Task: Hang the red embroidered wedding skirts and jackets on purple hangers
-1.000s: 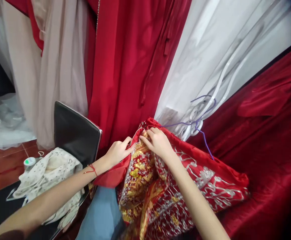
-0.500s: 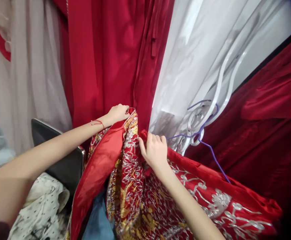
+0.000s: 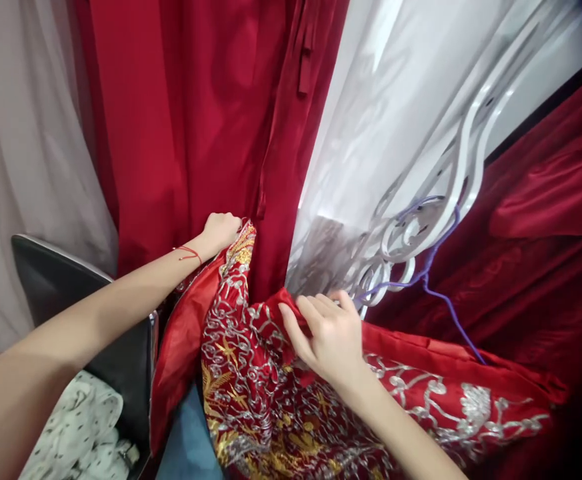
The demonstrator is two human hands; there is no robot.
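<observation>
A red garment [image 3: 255, 373] with silver and gold embroidery stretches across the lower middle, its plain red lining [image 3: 185, 353] showing on the left. My left hand [image 3: 221, 232], with a red string bracelet at the wrist, is closed on the garment's upper left edge and holds it raised. Lower and to the right, my right hand [image 3: 331, 337] has its fingers curled over the top edge of the cloth, the thumb on the near side. A purple hanger [image 3: 425, 275] runs from beside my right hand into the garment's right part, where its end is hidden by the fabric.
Long red drapes [image 3: 211, 120] hang ahead, beside a pale curtain [image 3: 35, 133] and a white sheet [image 3: 371, 100]. White curled metalwork [image 3: 471, 143] stands at the right, before dark red fabric [image 3: 545, 267]. A black chair back [image 3: 65, 280] and dotted white cloth [image 3: 78, 420] are at the left.
My hands have moved further apart: the left a little leftward, the right rightward and down. The embroidered cloth between them has spread from a bunched fold. The view has shifted slightly.
</observation>
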